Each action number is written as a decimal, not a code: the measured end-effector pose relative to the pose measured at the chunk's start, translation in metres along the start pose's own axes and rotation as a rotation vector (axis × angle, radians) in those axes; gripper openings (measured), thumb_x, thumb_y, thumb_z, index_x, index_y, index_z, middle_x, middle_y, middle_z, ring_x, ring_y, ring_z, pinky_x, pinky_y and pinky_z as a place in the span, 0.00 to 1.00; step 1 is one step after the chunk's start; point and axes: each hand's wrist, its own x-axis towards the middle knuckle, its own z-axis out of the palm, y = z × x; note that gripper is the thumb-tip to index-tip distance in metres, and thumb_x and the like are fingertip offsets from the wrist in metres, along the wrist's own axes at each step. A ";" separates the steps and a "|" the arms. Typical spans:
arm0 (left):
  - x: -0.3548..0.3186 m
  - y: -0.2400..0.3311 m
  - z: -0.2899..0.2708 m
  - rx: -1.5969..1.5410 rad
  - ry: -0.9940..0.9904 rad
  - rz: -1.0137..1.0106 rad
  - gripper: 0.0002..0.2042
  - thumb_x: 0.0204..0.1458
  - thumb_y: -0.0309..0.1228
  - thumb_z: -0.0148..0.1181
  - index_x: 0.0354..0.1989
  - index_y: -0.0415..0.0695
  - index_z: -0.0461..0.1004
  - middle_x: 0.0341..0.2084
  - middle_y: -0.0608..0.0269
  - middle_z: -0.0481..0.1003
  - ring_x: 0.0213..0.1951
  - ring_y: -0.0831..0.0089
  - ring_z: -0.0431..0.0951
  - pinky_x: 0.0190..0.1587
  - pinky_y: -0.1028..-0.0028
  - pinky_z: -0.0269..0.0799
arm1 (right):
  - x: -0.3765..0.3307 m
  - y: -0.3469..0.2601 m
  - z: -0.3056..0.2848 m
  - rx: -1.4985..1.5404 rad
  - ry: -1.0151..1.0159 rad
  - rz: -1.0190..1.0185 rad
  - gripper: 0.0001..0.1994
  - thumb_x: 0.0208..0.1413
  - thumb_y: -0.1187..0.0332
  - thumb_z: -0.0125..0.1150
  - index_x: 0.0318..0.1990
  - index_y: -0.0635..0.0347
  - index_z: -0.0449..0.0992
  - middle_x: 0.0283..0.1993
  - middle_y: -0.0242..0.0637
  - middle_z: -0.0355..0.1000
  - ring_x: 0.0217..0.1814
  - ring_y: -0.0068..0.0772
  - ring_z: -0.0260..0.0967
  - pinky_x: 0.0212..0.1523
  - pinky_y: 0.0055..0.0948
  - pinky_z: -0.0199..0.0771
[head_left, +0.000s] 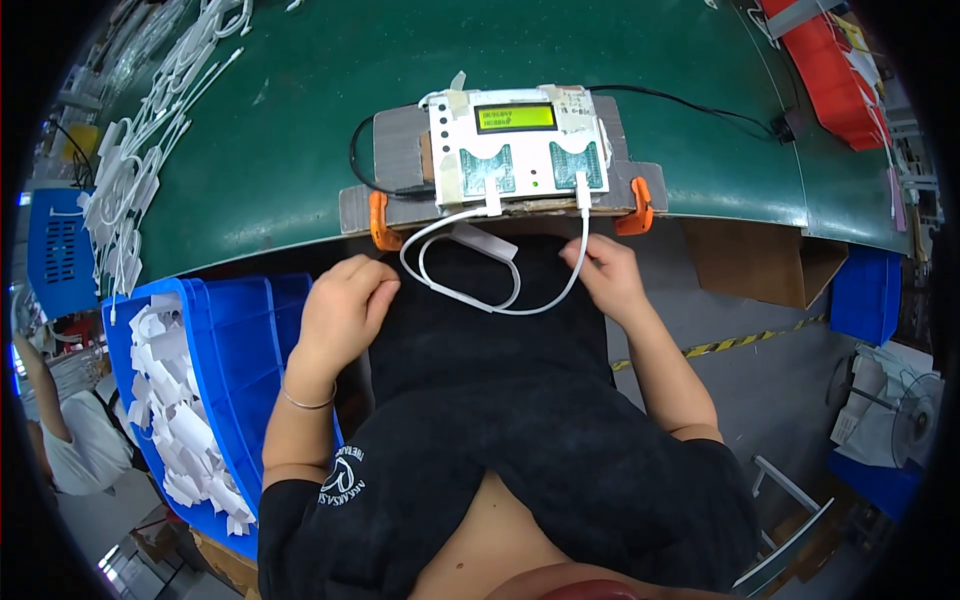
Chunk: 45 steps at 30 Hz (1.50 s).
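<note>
Shows a white cable hanging in a loop at the front edge of the green surface, with both plugs seated in the white tester. Places the left hand loosely closed, left of the loop and apart from it. Places the right hand curled at the loop's right side; cannot tell whether gripping or just beside it. Includes orange clamps and, at left, a blue bin of white scraps.
</note>
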 end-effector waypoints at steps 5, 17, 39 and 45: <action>0.060 0.059 -0.014 0.168 0.453 0.393 0.09 0.39 0.29 0.64 0.29 0.42 0.71 0.25 0.63 0.69 0.31 0.62 0.70 0.28 0.69 0.66 | 0.006 -0.060 -0.016 0.627 -0.085 0.023 0.12 0.60 0.68 0.46 0.33 0.67 0.74 0.32 0.35 0.73 0.30 0.17 0.64 0.32 0.18 0.64; 0.079 0.069 -0.013 0.532 0.050 0.358 0.07 0.44 0.29 0.58 0.23 0.43 0.66 0.20 0.61 0.66 0.26 0.63 0.71 0.27 0.67 0.69 | -0.007 -0.068 -0.041 0.331 -0.202 -0.175 0.11 0.55 0.71 0.51 0.24 0.67 0.74 0.22 0.35 0.71 0.20 0.21 0.66 0.22 0.20 0.64; 0.176 -0.006 -0.072 -1.979 0.381 0.381 0.15 0.55 0.25 0.51 0.52 0.45 0.65 0.50 0.53 0.68 0.40 0.65 0.75 0.45 0.72 0.73 | 0.159 -0.126 -0.095 0.816 -0.060 -0.349 0.26 0.61 0.55 0.46 0.59 0.66 0.59 0.59 0.43 0.61 0.41 0.24 0.67 0.37 0.22 0.72; 0.232 -0.038 -0.050 -1.616 -0.241 0.114 0.15 0.50 0.22 0.53 0.48 0.41 0.70 0.49 0.58 0.71 0.42 0.72 0.75 0.42 0.76 0.70 | 0.227 -0.127 -0.057 0.955 -0.233 -0.101 0.22 0.64 0.56 0.40 0.58 0.63 0.60 0.51 0.37 0.67 0.24 0.19 0.58 0.29 0.22 0.64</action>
